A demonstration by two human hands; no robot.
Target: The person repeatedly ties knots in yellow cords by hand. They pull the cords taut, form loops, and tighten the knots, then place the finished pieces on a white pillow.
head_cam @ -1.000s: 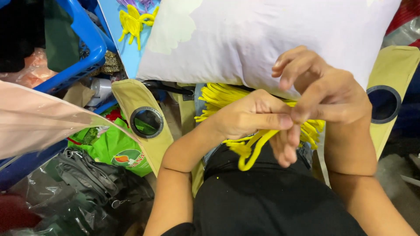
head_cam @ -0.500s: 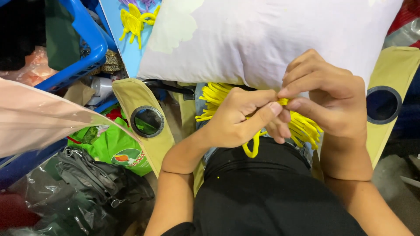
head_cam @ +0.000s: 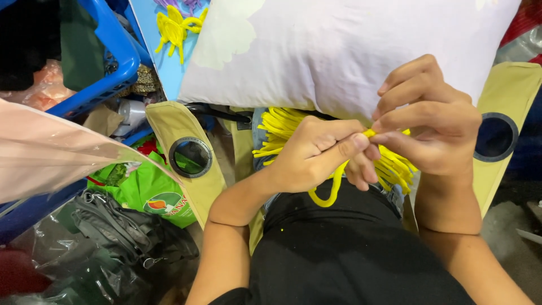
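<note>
Together, the left hand [head_cam: 316, 155] and right hand [head_cam: 432, 121] pinch one fuzzy yellow pipe cleaner [head_cam: 333, 189] between fingertips, above the yellow pipe-cleaner bundle [head_cam: 282, 127] at the white fabric cushion's [head_cam: 339, 51] lower edge.

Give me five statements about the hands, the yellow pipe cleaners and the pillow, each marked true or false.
1. Both hands pinch one yellow pipe cleaner. True: the left hand and right hand meet on it.
2. The pillow is black. False: it is white.
3. A bundle of yellow pipe cleaners lies on the lap, under the pillow's edge. True.
4. The blue crate stands at the person's right. False: it is at the left.
5. The held pipe cleaner is straight. False: it hangs in a loop.
</note>
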